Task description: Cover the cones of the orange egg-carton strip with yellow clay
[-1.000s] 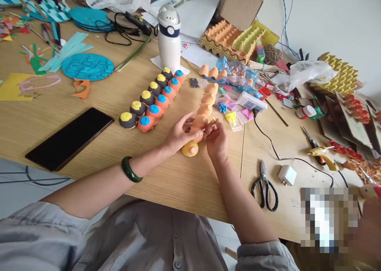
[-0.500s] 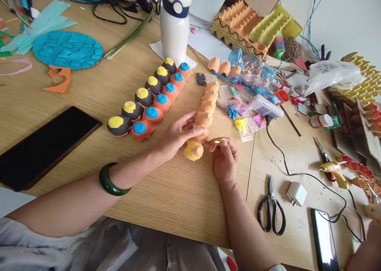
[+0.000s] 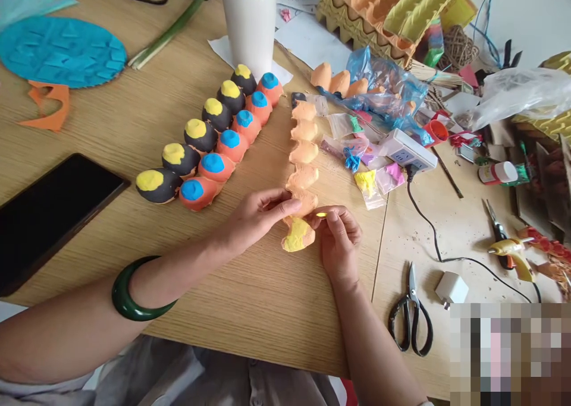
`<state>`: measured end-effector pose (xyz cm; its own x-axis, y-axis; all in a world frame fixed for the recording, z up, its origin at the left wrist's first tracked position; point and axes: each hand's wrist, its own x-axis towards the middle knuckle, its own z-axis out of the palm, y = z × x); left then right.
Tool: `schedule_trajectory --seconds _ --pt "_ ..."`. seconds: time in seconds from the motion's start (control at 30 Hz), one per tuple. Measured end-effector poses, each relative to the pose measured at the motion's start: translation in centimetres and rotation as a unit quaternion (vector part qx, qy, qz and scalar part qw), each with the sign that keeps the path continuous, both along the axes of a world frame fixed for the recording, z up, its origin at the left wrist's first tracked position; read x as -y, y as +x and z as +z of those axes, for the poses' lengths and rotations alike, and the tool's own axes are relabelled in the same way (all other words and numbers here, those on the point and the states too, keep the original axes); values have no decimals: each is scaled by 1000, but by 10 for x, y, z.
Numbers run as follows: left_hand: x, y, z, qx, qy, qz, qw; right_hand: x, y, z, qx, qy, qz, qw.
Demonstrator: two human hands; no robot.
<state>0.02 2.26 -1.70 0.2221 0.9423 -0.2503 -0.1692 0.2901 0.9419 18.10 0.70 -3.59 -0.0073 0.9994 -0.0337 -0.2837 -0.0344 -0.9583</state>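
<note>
The strip of pale orange egg-carton cups, one cup wide, points away from the person across the wooden tabletop; whether its near end is lifted is hard to tell. A smeared layer of soft yellow material, probably modelling clay, covers much of the nearest cup, with bare orange at its right edge.

The left hand is partly closed around the strip just behind that cup, thumb on top. That seems a sound hold: firm enough to steady the cup, best kept light so the thin wall does not buckle. The right hand is curled just beside the cup, thumb and forefinger pinching a small yellow piece. Small bits like this should spread best when overlapped on the yellow edge and smoothed outward, without thick ridges.

To the right, a clear bag of yellow clay sits within easy reach. On the left, the double row of black and red-orange cups lies clear of both wrists.
</note>
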Motion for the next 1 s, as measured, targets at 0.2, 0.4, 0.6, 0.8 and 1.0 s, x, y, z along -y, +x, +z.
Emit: schedule_trajectory --seconds 0.2,0.4,0.6,0.8,1.0 --pt "-5 0 2 137 -51 26 989 3 -2 -1 -4 20 -27 999" --pt "-13 -7 10 205 -52 21 977 9 -3 -1 51 48 -38 997" --pt "-11 -7 6 136 -48 41 989 13 -5 0 49 55 -35 997" --pt "0 2 -1 89 -8 18 996 13 -5 0 105 94 -101 985" --pt "7 5 -5 69 -14 21 997 14 -6 -1 153 125 -82 977"
